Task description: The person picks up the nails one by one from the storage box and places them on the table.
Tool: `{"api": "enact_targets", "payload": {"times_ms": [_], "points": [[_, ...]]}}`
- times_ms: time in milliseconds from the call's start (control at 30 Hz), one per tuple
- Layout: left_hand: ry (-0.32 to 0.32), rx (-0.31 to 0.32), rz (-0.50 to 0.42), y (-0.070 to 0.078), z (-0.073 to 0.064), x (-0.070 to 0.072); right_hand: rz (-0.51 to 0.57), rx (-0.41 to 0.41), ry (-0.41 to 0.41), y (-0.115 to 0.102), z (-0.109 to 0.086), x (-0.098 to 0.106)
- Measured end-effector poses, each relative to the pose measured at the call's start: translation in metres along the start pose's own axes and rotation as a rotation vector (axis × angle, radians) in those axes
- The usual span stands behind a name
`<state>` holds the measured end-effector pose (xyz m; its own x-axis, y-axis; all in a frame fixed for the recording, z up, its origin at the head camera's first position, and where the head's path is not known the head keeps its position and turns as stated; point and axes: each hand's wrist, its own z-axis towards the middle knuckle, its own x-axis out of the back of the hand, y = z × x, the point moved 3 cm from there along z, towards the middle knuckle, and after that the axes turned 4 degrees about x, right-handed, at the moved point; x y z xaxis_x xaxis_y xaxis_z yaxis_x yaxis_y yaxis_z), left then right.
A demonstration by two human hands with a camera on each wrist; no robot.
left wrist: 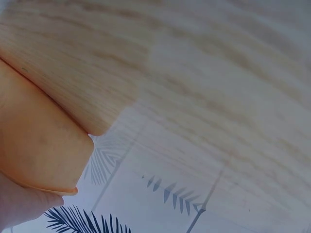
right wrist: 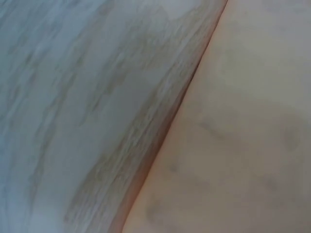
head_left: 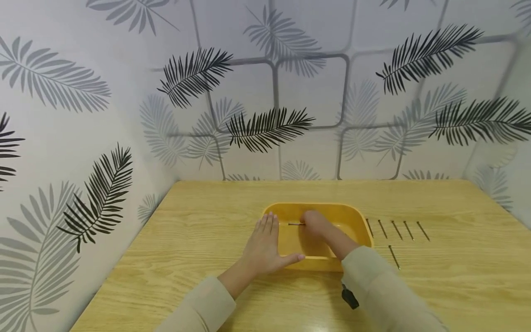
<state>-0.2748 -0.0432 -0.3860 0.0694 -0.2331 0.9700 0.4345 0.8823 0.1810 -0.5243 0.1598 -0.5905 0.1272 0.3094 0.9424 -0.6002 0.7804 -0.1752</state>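
Note:
A yellow-orange tray [head_left: 321, 264] sits on the wooden table. My left hand [head_left: 263, 249] rests on its left end, fingers straight along the left rim and thumb stretched over the front rim. My right hand [head_left: 316, 224] is inside the tray with curled fingers, mostly hidden by the back of the hand. A thin dark screw [head_left: 296, 224] sticks out leftward from those fingers, apparently pinched. The left wrist view shows the tray's outer wall [left wrist: 43, 126], with part of the left hand at its edge. In the right wrist view, only the blurred tray wall [right wrist: 233, 136] and tabletop appear.
Several similar screws [head_left: 395, 229] lie in a slanted row right of the tray, with one more screw [head_left: 394, 257] in front of them. A black object [head_left: 350, 296] shows beside the right sleeve. The patterned wall [head_left: 307, 152] rises behind the table [head_left: 186, 230].

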Motion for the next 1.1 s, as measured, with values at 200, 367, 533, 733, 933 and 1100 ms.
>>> {"api": "enact_targets", "payload": {"times_ms": [200,367,533,733,933,1100], "points": [[-0.004,0.003,-0.001,0.001,-0.001,0.0,-0.034,-0.001,-0.011,0.061,0.019,-0.068],[-0.004,0.001,0.001,0.0,-0.001,-0.002,-0.002,-0.022,-0.032,0.008,-0.002,-0.012],[0.002,0.001,0.005,0.0,-0.001,-0.002,0.044,-0.113,-0.099,-0.065,-0.025,0.065],[-0.004,-0.003,0.017,0.001,0.0,-0.001,-0.037,-0.112,0.002,-0.048,-0.026,0.043],[-0.004,-0.003,0.024,0.002,-0.001,0.0,-0.071,-0.248,-0.069,-0.017,-0.018,0.006],[-0.01,0.006,0.024,0.002,-0.001,0.0,-0.064,-0.266,-0.13,-0.085,-0.039,0.076]]}}
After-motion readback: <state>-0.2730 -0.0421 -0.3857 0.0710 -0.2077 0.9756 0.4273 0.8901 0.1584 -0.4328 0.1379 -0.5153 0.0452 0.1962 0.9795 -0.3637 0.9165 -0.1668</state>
